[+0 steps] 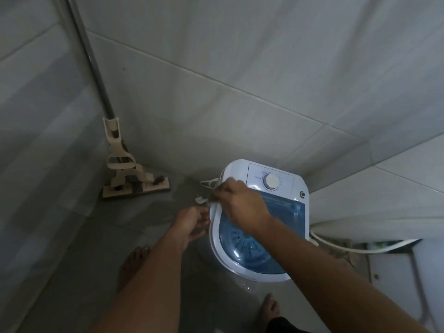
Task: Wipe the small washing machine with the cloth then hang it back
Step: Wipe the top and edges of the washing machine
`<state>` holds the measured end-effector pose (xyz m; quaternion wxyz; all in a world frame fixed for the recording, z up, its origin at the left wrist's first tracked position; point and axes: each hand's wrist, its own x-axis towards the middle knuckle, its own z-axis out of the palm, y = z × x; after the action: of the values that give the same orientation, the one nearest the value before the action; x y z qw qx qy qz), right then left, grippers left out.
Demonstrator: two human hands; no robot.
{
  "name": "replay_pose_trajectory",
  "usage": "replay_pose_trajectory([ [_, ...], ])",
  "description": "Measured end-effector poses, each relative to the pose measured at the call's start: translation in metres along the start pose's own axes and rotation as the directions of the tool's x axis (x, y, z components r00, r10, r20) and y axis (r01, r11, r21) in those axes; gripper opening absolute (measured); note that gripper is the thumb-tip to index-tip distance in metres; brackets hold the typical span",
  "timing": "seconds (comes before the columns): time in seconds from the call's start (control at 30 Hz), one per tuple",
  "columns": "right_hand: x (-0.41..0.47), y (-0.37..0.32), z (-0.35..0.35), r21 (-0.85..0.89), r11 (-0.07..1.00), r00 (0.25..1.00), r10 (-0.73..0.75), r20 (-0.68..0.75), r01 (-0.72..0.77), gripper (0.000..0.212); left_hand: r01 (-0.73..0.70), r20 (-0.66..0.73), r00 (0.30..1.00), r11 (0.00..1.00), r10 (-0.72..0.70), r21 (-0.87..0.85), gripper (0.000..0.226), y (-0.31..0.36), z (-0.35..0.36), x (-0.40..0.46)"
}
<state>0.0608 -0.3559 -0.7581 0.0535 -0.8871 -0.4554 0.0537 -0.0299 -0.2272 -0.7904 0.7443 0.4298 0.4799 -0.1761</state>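
A home bathroom or wash area: grey tiled walls [240,56] meet a wet tiled floor [72,236] behind the washer [240,263], a mop [129,174] in the corner to its left, bare feet [131,263] before it.

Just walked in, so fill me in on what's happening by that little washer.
A person stands barefoot over the small washing machine in a tiled corner. The right hand reaches across its left rim, seemingly pinching the white power cord; the left hand is beside the machine, near the plug. No cloth is visible. A mop leans against the wall.
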Motion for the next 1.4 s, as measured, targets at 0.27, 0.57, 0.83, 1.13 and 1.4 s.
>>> replay_pose_trajectory([
  [0.27,0.035,0.044,-0.036,0.068,0.991,0.983,0.127,-0.133,-0.118,0.027,-0.003,0.009,1.000,0.999,0.002,0.040,0.033,-0.004,-0.005,0.005],
  [0.57,0.018,0.017,0.002,-0.064,0.993,0.990,0.096,-0.108,-0.103,0.029,0.015,0.002,1.000,1.000,-0.015,-0.016,0.050,0.004,-0.003,-0.002],
  [0.83,-0.069,-0.023,-0.008,0.185,0.949,0.944,-0.287,0.161,0.257,0.028,0.009,0.035,0.999,0.997,-0.012,0.070,0.049,0.007,-0.003,-0.009],
  [1.13,-0.041,0.034,-0.009,0.234,0.910,0.911,0.383,-0.155,-0.343,0.027,-0.142,0.007,0.990,0.978,0.143,0.150,0.026,0.003,0.003,-0.007],
  [1.4,-0.128,-0.020,0.022,0.287,0.957,0.998,-0.023,-0.061,0.039,0.031,-0.154,0.001,0.988,0.973,0.156,0.173,0.011,-0.001,0.001,0.008],
])
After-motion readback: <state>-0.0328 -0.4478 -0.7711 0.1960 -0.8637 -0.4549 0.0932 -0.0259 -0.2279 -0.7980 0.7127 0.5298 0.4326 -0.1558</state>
